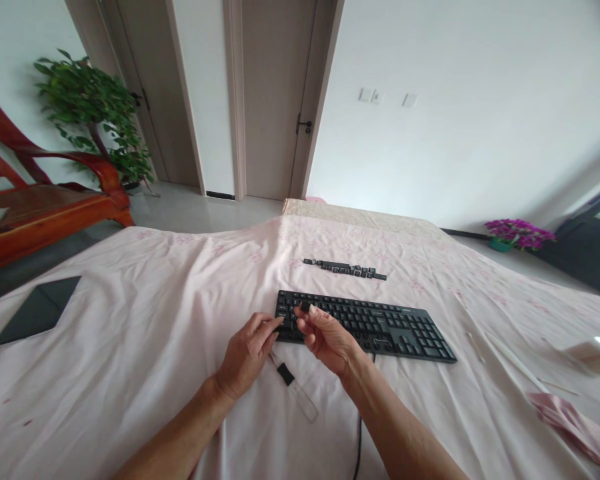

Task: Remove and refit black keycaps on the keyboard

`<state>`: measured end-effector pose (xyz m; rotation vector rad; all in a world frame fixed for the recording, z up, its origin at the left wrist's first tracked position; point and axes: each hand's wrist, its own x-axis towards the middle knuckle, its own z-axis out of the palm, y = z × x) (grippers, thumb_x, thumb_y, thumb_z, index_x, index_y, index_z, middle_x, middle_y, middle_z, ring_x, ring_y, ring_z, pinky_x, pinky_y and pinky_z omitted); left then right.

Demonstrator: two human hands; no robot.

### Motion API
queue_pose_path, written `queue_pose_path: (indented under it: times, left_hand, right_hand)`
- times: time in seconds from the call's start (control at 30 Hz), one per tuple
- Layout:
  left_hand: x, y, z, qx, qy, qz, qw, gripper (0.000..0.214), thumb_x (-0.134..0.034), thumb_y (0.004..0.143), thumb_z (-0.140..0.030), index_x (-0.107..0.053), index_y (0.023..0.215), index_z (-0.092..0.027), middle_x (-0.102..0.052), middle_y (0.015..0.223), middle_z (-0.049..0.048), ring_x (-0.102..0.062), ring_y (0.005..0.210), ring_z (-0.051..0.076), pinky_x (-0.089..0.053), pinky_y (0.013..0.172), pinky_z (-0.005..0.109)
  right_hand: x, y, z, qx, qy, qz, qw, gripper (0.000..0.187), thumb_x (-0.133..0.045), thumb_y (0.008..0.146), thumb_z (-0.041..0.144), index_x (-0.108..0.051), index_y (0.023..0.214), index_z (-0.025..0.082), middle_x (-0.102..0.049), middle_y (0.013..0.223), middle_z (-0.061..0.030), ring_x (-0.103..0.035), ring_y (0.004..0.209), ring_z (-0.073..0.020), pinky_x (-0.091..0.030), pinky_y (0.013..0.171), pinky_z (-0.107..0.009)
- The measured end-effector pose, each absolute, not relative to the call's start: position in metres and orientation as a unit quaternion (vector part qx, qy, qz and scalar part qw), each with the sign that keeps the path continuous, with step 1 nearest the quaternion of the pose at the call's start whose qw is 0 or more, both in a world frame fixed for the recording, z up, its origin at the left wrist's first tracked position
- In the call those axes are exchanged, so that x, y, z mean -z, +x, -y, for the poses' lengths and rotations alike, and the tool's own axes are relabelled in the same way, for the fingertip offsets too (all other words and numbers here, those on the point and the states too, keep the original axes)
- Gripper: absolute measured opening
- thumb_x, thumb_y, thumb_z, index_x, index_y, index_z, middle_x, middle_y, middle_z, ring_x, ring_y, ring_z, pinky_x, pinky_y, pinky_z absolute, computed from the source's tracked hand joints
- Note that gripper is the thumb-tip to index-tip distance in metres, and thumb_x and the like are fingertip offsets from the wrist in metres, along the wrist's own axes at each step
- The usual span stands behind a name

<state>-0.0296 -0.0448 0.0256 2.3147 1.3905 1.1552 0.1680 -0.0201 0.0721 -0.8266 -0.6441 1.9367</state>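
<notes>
Right hand (329, 338), fingers around 1 keycap (305, 307) over the keyboard (413, 328); left hand (245, 351) at its edge, grip unclear.

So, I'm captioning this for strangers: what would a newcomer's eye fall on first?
Probably the black keyboard on the pink floral cloth, the left hand at its left end and the right hand above it, pinching a black keycap. Beyond lies a row of loose keycaps; magenta flowers stand far right.

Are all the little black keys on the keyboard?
No, a row of loose black keycaps lies on the pink cloth, just beyond the keyboard.
</notes>
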Motion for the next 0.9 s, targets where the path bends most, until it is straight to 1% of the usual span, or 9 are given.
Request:
queue_pose_path:
  times: [0.07, 0.17, 0.23, 0.33, 0.47, 0.53, 0.63, 0.73, 0.9]
  left_hand:
    - [-0.029, -0.029, 0.044, -0.438, 0.757, -0.465, 0.141, 0.031, -0.046, 0.092, -0.020, -0.057, 0.120, -0.025, -0.056, 0.105, 0.0051, -0.058, 0.095, 0.015, -0.050, 0.083, 0.028]
    - [-0.036, -0.023, 0.045, -0.501, 0.711, -0.453, 0.198, 0.028, -0.052, 0.090, -0.022, -0.060, 0.116, -0.025, -0.057, 0.101, 0.0045, -0.058, 0.085, 0.014, -0.050, 0.075, 0.026]
    - [-0.041, -0.018, 0.047, -0.529, 0.686, -0.444, 0.230, 0.029, -0.054, 0.089, -0.023, -0.060, 0.117, -0.025, -0.057, 0.100, 0.0041, -0.057, 0.080, 0.012, -0.050, 0.072, 0.025]
    - [-0.045, -0.010, 0.049, -0.552, 0.663, -0.433, 0.262, 0.029, -0.055, 0.089, -0.023, -0.061, 0.117, -0.025, -0.058, 0.101, 0.0043, -0.057, 0.079, 0.012, -0.049, 0.071, 0.024]
    - [-0.046, -0.006, 0.049, -0.553, 0.657, -0.438, 0.267, 0.026, -0.058, 0.087, -0.024, -0.065, 0.112, -0.025, -0.059, 0.098, 0.0037, -0.057, 0.078, 0.012, -0.049, 0.070, 0.024]
    - [-0.048, -0.007, 0.049, -0.552, 0.655, -0.444, 0.263, 0.023, -0.060, 0.086, -0.024, -0.066, 0.108, -0.025, -0.059, 0.095, 0.0030, -0.057, 0.077, 0.011, -0.049, 0.069, 0.023]
    - [-0.052, -0.009, 0.050, -0.550, 0.655, -0.451, 0.255, 0.017, -0.062, 0.084, -0.025, -0.068, 0.100, -0.023, -0.061, 0.090, 0.0023, -0.058, 0.075, 0.012, -0.049, 0.068, 0.023]
    - [-0.054, -0.011, 0.051, -0.549, 0.655, -0.458, 0.246, 0.013, -0.062, 0.084, -0.027, -0.068, 0.093, -0.021, -0.062, 0.086, 0.0025, -0.059, 0.075, 0.013, -0.048, 0.067, 0.024]
    - [-0.053, -0.013, 0.051, -0.548, 0.658, -0.460, 0.236, 0.013, -0.062, 0.084, -0.028, -0.069, 0.091, -0.020, -0.063, 0.085, 0.0031, -0.059, 0.074, 0.013, -0.049, 0.065, 0.024]
  right_hand:
    - [-0.072, 0.163, 0.023, -0.785, -0.347, 0.234, 0.456, 0.027, -0.080, 0.068, 0.029, -0.064, 0.087, 0.018, -0.071, 0.092, -0.0039, -0.066, 0.066, -0.0108, -0.044, 0.040, -0.013]
    - [-0.072, 0.155, 0.028, -0.785, -0.358, 0.218, 0.456, 0.031, -0.083, 0.064, 0.028, -0.065, 0.087, 0.017, -0.071, 0.090, -0.0031, -0.063, 0.061, -0.0085, -0.043, 0.040, -0.013]
    - [-0.072, 0.149, 0.032, -0.779, -0.363, 0.224, 0.460, 0.034, -0.084, 0.063, 0.028, -0.065, 0.089, 0.017, -0.070, 0.088, -0.0023, -0.061, 0.060, -0.0071, -0.040, 0.040, -0.012]
    - [-0.071, 0.143, 0.038, -0.767, -0.366, 0.246, 0.467, 0.033, -0.084, 0.063, 0.030, -0.066, 0.088, 0.017, -0.068, 0.084, -0.0007, -0.057, 0.058, -0.0052, -0.036, 0.041, -0.012]
    - [-0.067, 0.137, 0.044, -0.768, -0.364, 0.251, 0.463, 0.031, -0.084, 0.063, 0.033, -0.066, 0.082, 0.016, -0.061, 0.067, 0.0024, -0.051, 0.056, -0.0053, -0.031, 0.040, -0.012]
    - [-0.066, 0.136, 0.047, -0.780, -0.358, 0.234, 0.457, 0.031, -0.084, 0.062, 0.032, -0.066, 0.081, 0.016, -0.058, 0.063, 0.0034, -0.050, 0.055, -0.0054, -0.030, 0.040, -0.012]
    - [-0.065, 0.134, 0.049, -0.799, -0.346, 0.202, 0.447, 0.032, -0.085, 0.061, 0.030, -0.066, 0.082, 0.017, -0.059, 0.066, 0.0032, -0.050, 0.054, -0.0045, -0.029, 0.039, -0.010]
    - [-0.064, 0.133, 0.050, -0.807, -0.346, 0.196, 0.437, 0.035, -0.085, 0.060, 0.033, -0.067, 0.085, 0.018, -0.063, 0.072, 0.0012, -0.051, 0.054, -0.0049, -0.028, 0.037, -0.011]
    - [-0.061, 0.134, 0.049, -0.797, -0.361, 0.210, 0.437, 0.033, -0.084, 0.061, 0.034, -0.067, 0.084, 0.017, -0.067, 0.075, -0.0018, -0.053, 0.053, -0.0065, -0.028, 0.036, -0.013]
